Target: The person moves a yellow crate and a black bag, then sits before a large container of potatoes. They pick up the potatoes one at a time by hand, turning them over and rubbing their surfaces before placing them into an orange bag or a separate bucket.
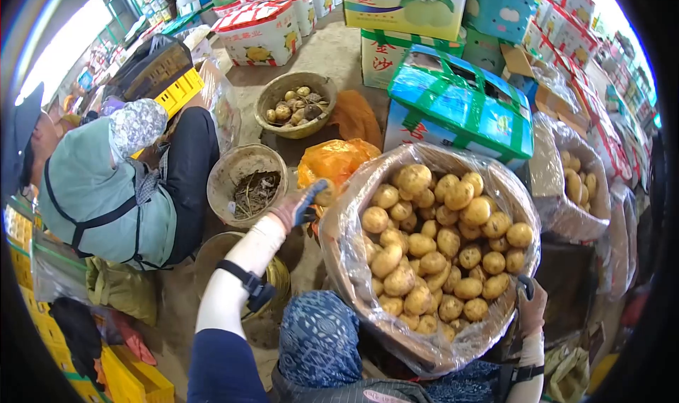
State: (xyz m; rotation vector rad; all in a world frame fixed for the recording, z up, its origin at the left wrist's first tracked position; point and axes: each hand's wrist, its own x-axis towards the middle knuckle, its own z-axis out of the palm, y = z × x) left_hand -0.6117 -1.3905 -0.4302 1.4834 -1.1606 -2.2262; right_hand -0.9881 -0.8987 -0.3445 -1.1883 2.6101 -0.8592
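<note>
my gloved left hand [300, 206] lifts one potato [326, 193] clear of the sack of potatoes [438, 247], fingers closed on it, over the baskets [244, 180]; my right hand [530, 305] grips the sack's plastic rim to steady it.

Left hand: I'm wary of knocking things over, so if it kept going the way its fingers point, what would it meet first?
The gloved left hand holds a potato and points up and away. The orange plastic bag lies next in that line, so it would likely be met first. Depth is unclear, and the hand might pass above it.
</note>
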